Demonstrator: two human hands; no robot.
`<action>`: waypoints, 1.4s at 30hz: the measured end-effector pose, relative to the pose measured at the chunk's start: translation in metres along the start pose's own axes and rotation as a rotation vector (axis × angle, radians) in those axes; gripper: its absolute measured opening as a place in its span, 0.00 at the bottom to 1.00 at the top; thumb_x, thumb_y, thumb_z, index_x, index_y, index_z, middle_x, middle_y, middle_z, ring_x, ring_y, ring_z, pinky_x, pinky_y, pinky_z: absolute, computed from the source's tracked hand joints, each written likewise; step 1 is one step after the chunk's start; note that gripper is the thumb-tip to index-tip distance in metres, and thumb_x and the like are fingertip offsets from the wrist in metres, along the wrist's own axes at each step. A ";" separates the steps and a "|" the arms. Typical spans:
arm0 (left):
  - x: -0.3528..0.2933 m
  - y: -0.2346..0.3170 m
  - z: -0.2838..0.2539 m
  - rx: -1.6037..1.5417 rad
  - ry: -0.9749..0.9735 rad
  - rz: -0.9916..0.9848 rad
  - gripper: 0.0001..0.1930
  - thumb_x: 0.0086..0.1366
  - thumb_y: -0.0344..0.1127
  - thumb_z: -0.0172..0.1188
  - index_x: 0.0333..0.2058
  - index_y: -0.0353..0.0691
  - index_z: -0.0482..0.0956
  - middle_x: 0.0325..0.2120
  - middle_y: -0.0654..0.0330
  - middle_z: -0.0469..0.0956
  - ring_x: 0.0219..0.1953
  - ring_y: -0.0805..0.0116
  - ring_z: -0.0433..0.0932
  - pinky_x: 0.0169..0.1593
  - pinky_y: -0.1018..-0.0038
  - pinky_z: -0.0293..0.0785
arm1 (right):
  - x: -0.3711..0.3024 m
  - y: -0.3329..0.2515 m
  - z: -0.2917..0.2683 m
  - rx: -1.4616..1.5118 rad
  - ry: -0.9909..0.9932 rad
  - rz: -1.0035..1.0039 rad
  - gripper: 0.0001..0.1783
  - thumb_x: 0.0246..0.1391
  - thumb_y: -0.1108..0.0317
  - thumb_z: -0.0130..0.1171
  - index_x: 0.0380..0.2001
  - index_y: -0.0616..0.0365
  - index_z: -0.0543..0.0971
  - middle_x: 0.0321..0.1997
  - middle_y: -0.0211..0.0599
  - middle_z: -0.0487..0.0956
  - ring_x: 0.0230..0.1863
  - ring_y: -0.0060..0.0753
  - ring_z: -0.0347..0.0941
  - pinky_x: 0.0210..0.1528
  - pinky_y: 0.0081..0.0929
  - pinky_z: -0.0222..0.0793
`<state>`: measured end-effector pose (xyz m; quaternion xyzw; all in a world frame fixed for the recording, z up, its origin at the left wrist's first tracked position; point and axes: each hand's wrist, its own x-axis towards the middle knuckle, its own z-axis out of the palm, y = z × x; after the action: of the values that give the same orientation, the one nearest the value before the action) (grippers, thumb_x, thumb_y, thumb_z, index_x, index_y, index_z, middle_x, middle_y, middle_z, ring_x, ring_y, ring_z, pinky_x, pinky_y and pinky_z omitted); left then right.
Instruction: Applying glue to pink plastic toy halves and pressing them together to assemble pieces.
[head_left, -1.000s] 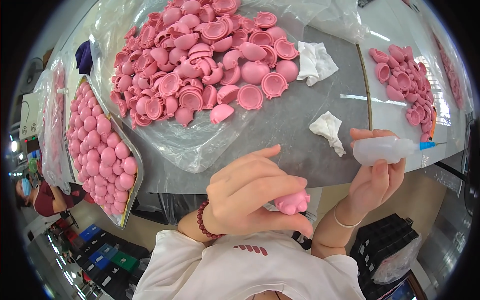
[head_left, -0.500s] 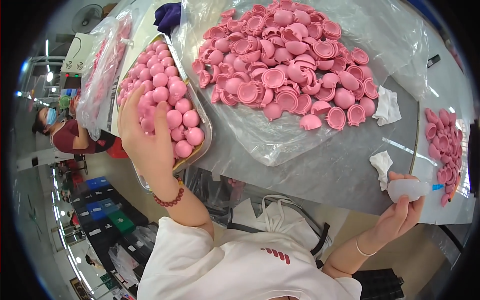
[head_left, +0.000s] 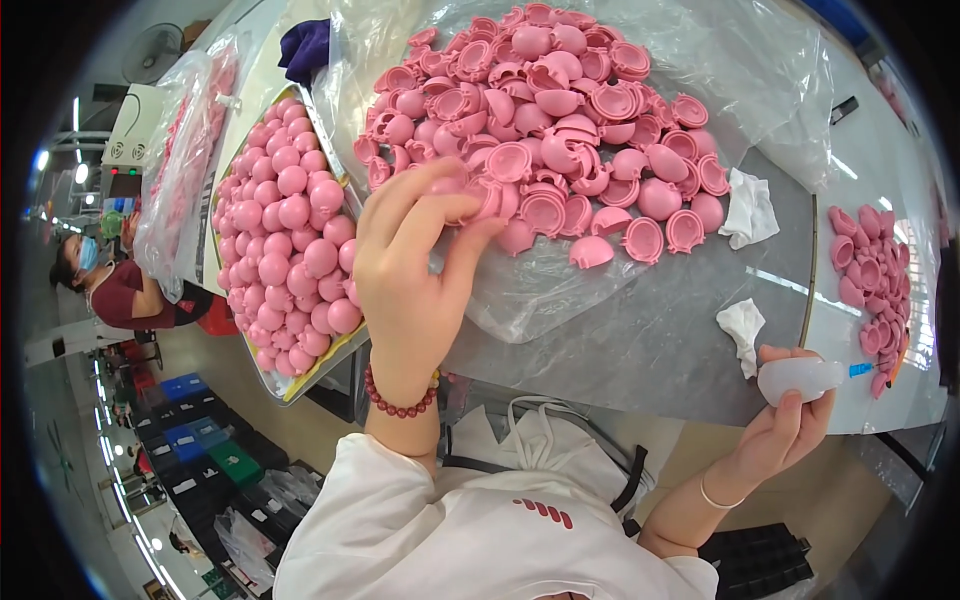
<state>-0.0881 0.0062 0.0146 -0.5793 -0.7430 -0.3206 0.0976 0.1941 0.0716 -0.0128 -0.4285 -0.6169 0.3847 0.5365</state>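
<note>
My left hand (head_left: pixel 415 265) is over the near left edge of a heap of pink plastic half-shells (head_left: pixel 560 100). Its thumb and fingertips close around a pink half-shell (head_left: pixel 487 196) at that edge, partly hidden by the fingers. At the right, my right hand (head_left: pixel 790 415) grips a translucent white squeeze bottle (head_left: pixel 795 380) with a blue dispensing tip (head_left: pixel 860 370) directed rightward. Left of my left hand stands a metal tray (head_left: pixel 290 392) full of joined pink balls (head_left: pixel 290 210).
Clear plastic sheeting (head_left: pixel 550 300) lies under the heap. Crumpled white tissues (head_left: pixel 748 208) are right of it. Another group of pink half-shells (head_left: pixel 870 275) lies at the far right. A purple cloth (head_left: pixel 303 50) is behind the tray. A masked person (head_left: pixel 130 290) works at the left.
My left hand has left the balls in the tray and moved right to the heap of half-shells. My right hand still holds the bottle. The view has shifted slightly.
</note>
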 end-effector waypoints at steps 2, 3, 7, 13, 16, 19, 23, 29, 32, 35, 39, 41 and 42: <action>-0.001 0.011 0.001 -0.184 0.130 0.021 0.08 0.46 0.28 0.62 0.24 0.34 0.71 0.36 0.52 0.75 0.40 0.61 0.73 0.45 0.70 0.66 | -0.001 0.001 0.002 0.027 0.077 -0.022 0.22 0.45 0.60 0.50 0.36 0.70 0.66 0.26 0.51 0.74 0.29 0.34 0.69 0.32 0.24 0.62; -0.003 0.014 0.003 -0.374 0.131 0.055 0.11 0.46 0.27 0.64 0.22 0.35 0.68 0.36 0.47 0.75 0.38 0.59 0.74 0.43 0.70 0.68 | -0.002 0.000 0.004 0.054 0.152 -0.045 0.22 0.45 0.58 0.50 0.35 0.69 0.66 0.26 0.51 0.73 0.28 0.34 0.69 0.30 0.24 0.63; -0.020 0.058 0.001 -0.848 -0.229 0.084 0.11 0.43 0.26 0.66 0.21 0.37 0.70 0.30 0.49 0.75 0.29 0.64 0.74 0.32 0.75 0.71 | -0.011 -0.025 0.018 0.461 -0.151 0.018 0.24 0.46 0.45 0.46 0.30 0.57 0.63 0.22 0.43 0.71 0.16 0.26 0.61 0.19 0.19 0.52; -0.025 0.086 0.024 -1.136 -0.536 -0.021 0.05 0.48 0.23 0.60 0.22 0.35 0.73 0.35 0.47 0.72 0.30 0.66 0.74 0.34 0.77 0.71 | -0.020 -0.039 0.043 0.466 -0.122 0.163 0.24 0.46 0.45 0.50 0.30 0.57 0.62 0.17 0.41 0.73 0.13 0.27 0.63 0.18 0.20 0.57; -0.040 0.091 0.036 -1.404 -0.509 -0.158 0.06 0.50 0.21 0.57 0.29 0.34 0.72 0.37 0.44 0.70 0.33 0.65 0.74 0.34 0.76 0.72 | -0.023 -0.035 0.036 0.478 -0.127 0.107 0.26 0.46 0.47 0.51 0.34 0.60 0.64 0.17 0.40 0.73 0.14 0.27 0.63 0.18 0.21 0.56; -0.046 0.098 0.037 -1.740 -0.496 -0.403 0.12 0.51 0.21 0.56 0.36 0.32 0.69 0.39 0.41 0.68 0.34 0.64 0.74 0.35 0.75 0.73 | -0.025 -0.037 0.023 0.603 -0.141 0.309 0.32 0.47 0.52 0.52 0.48 0.66 0.60 0.15 0.30 0.66 0.17 0.24 0.58 0.20 0.20 0.51; -0.043 0.093 0.039 -1.808 -0.668 -0.361 0.17 0.51 0.21 0.57 0.40 0.27 0.66 0.44 0.37 0.64 0.37 0.62 0.74 0.37 0.74 0.75 | -0.015 -0.016 0.014 0.851 -0.086 -0.001 0.31 0.46 0.54 0.53 0.47 0.65 0.62 0.20 0.25 0.56 0.24 0.22 0.46 0.25 0.21 0.41; -0.043 0.098 0.032 -1.744 -0.710 -0.509 0.20 0.49 0.21 0.59 0.41 0.24 0.64 0.45 0.35 0.64 0.43 0.60 0.72 0.44 0.71 0.73 | -0.001 -0.030 -0.001 0.362 -0.133 -0.372 0.32 0.47 0.42 0.48 0.35 0.67 0.70 0.19 0.27 0.57 0.21 0.21 0.48 0.19 0.20 0.40; -0.044 0.098 0.034 -1.735 -0.642 -0.434 0.21 0.49 0.22 0.60 0.42 0.25 0.63 0.42 0.36 0.68 0.44 0.60 0.72 0.45 0.71 0.71 | -0.003 -0.037 -0.004 0.171 -0.187 -0.430 0.37 0.47 0.37 0.43 0.32 0.69 0.71 0.18 0.29 0.59 0.18 0.21 0.51 0.17 0.20 0.40; -0.045 0.097 0.033 -1.723 -0.653 -0.429 0.22 0.49 0.24 0.61 0.43 0.25 0.63 0.42 0.36 0.68 0.44 0.59 0.72 0.46 0.71 0.71 | -0.004 -0.039 -0.006 0.133 -0.290 -0.411 0.37 0.48 0.37 0.42 0.32 0.68 0.71 0.18 0.30 0.60 0.18 0.22 0.53 0.17 0.20 0.42; -0.045 0.096 0.033 -1.710 -0.656 -0.401 0.23 0.49 0.24 0.61 0.42 0.25 0.63 0.42 0.36 0.68 0.44 0.59 0.72 0.46 0.71 0.71 | -0.004 -0.040 -0.004 0.090 -0.319 -0.407 0.36 0.49 0.38 0.41 0.32 0.69 0.71 0.18 0.30 0.61 0.17 0.22 0.54 0.16 0.20 0.43; -0.044 0.097 0.031 -1.723 -0.662 -0.436 0.23 0.49 0.24 0.61 0.42 0.25 0.63 0.41 0.36 0.68 0.43 0.59 0.72 0.46 0.70 0.71 | -0.004 -0.040 -0.003 0.080 -0.322 -0.395 0.36 0.49 0.39 0.40 0.32 0.69 0.71 0.18 0.30 0.61 0.17 0.21 0.54 0.15 0.20 0.42; -0.044 0.097 0.032 -1.723 -0.663 -0.435 0.23 0.49 0.24 0.61 0.42 0.25 0.63 0.41 0.36 0.68 0.43 0.59 0.72 0.46 0.70 0.71 | -0.004 -0.038 -0.002 0.107 -0.273 -0.432 0.36 0.50 0.39 0.40 0.32 0.69 0.71 0.17 0.29 0.61 0.17 0.21 0.54 0.15 0.19 0.42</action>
<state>0.0221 0.0019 0.0024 -0.3623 -0.3321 -0.5891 -0.6414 0.1918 0.0552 0.0217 -0.2023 -0.7395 0.3475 0.5399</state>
